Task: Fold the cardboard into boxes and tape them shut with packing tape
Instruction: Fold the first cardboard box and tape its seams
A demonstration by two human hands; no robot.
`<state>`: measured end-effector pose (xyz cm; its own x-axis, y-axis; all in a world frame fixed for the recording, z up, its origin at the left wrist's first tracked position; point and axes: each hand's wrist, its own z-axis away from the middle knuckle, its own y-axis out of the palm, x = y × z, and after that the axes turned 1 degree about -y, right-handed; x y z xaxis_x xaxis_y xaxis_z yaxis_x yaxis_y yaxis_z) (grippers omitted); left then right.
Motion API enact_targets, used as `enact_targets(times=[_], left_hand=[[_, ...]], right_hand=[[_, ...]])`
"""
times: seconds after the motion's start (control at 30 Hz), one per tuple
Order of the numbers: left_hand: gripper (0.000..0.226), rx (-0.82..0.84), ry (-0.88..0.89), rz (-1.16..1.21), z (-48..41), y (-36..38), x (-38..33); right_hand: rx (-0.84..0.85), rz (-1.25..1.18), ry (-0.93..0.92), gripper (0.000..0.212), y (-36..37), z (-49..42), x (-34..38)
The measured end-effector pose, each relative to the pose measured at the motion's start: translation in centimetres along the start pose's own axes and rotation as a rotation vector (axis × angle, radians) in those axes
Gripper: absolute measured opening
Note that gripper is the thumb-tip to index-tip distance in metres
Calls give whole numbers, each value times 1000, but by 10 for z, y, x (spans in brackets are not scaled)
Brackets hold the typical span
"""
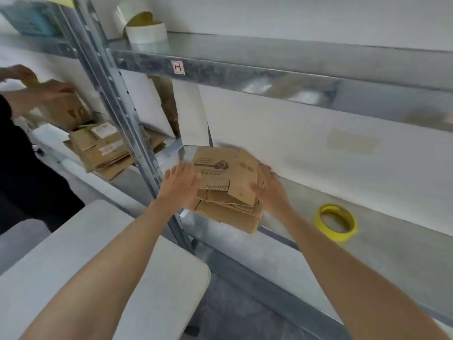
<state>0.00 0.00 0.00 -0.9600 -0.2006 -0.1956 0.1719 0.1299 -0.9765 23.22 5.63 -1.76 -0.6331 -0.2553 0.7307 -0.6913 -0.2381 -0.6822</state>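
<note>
Stack of flattened brown cardboard boxes (pixel 228 190) on grey metal shelf (pixel 404 241). At its nine o'clock, left hand (pixel 180 186), fingers straight against the edge. At three o'clock, right hand (pixel 270 191), thumb on top, grip blurred, cannot tell. Yellow tape roll (pixel 336 222) at four o'clock.

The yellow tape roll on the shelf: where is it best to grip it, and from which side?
Probably from above with the right hand: the yellow tape roll lies flat, hole facing up, so fingers can go inside the hole and the thumb outside its near wall.
</note>
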Motion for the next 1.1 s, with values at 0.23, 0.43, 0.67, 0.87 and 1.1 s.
enact_targets(times=[0.23, 0.43, 0.67, 0.87, 1.1], left_hand=[[49, 92, -41, 49, -48, 29, 18], [46, 115, -62, 58, -61, 35, 40], [41, 88, -19, 39, -57, 32, 47], [44, 97, -13, -14, -52, 30, 57], [43, 64, 20, -48, -38, 12, 42]], right_hand=[[30, -31, 185, 62, 36, -45, -16], [-4, -225, 370, 77, 47, -62, -17], [-3, -235, 367, 74, 48, -68, -11], [-40, -388, 362, 65, 51, -62, -7], [-166, -519, 317, 60, 22, -34, 3]])
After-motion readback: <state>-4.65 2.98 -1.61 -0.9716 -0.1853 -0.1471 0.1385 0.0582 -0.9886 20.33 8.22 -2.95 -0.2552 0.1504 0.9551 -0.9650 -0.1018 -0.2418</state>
